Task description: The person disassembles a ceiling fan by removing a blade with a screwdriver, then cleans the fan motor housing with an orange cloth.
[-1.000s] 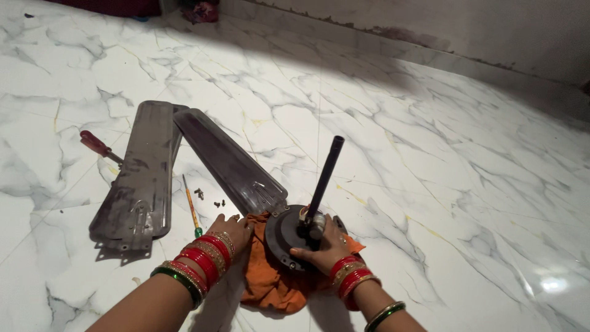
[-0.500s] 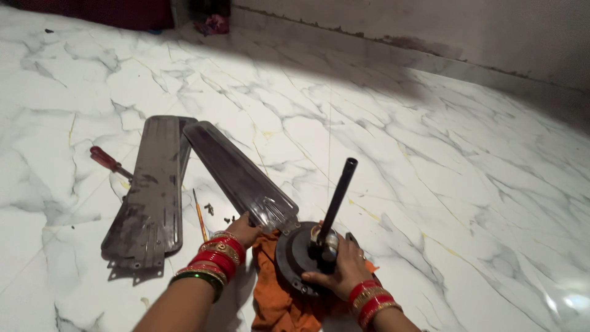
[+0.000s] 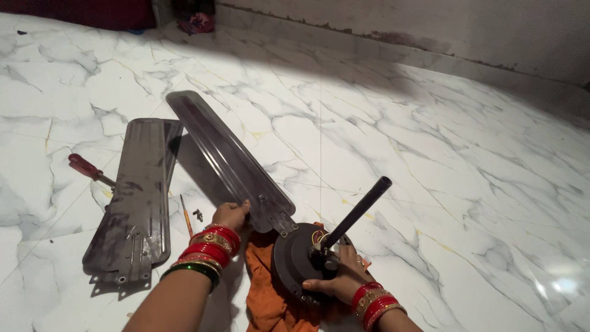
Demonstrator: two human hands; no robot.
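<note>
A dark ceiling fan motor with its black down rod rests tilted on an orange cloth on the marble floor. One dark fan blade is attached to the motor and stretches away to the upper left. My left hand grips that blade's near edge close to its bracket. My right hand holds the motor's lower right rim beside the rod's base. Both wrists wear red and green bangles.
A stack of loose dark fan blades lies to the left. A red-handled screwdriver lies beside them, a thin orange-handled tool and a small screw near my left hand. A wall runs along the far side.
The attached blade has lifted and swung out from the stack as the motor tilted up. My left hand moved from the cloth onto the blade's edge. The view shifted closer.
</note>
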